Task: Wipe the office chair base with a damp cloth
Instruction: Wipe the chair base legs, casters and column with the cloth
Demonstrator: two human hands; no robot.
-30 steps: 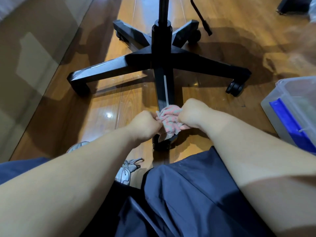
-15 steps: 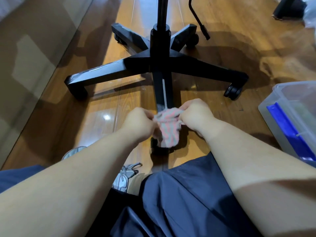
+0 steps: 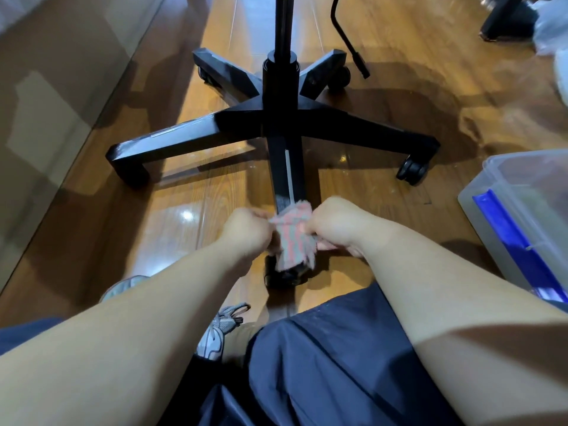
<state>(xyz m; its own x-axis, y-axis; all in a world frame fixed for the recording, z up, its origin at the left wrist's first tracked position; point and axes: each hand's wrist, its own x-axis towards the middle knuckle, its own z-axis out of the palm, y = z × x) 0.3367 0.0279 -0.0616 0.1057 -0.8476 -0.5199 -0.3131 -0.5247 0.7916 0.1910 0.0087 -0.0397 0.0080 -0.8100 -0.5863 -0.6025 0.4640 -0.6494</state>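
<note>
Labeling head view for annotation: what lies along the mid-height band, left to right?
Left base leg's end → left hand → striped cloth → right hand → right caster → clear plastic bin.

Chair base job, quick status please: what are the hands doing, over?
Left hand and right hand both gripping the striped cloth. Cloth draped over the chair base nearest leg, by its caster. Nothing in the way.
</note>
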